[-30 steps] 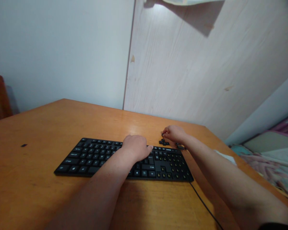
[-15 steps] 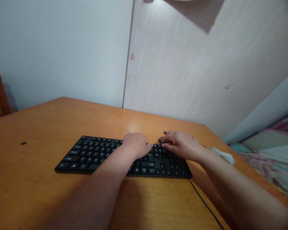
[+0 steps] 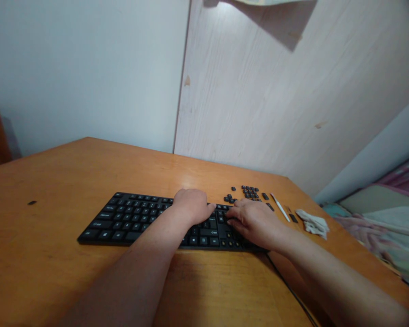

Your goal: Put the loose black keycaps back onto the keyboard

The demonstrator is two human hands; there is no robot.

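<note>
A black keyboard (image 3: 129, 220) lies on the orange wooden table (image 3: 71, 172). My left hand (image 3: 191, 206) rests on the middle of the keyboard as a loose fist with the thumb out to the right. My right hand (image 3: 255, 222) is down on the keyboard's right part, fingertips pinched together over the keys beside the number pad, on what looks like a small black keycap. Several loose black keycaps (image 3: 250, 191) lie on the table just behind the keyboard's right end, with a smaller cluster (image 3: 229, 198) to their left.
A thin white stick (image 3: 280, 207) and a crumpled tissue (image 3: 313, 222) lie near the table's right edge. The keyboard's cable (image 3: 286, 286) runs towards me on the right. A pale wooden panel (image 3: 259, 91) stands behind; bedding (image 3: 388, 227) is at right.
My right hand came back from the loose keycaps behind the keyboard and dropped onto the keyboard's right part, uncovering the keycaps, stick and tissue. My left hand stayed put.
</note>
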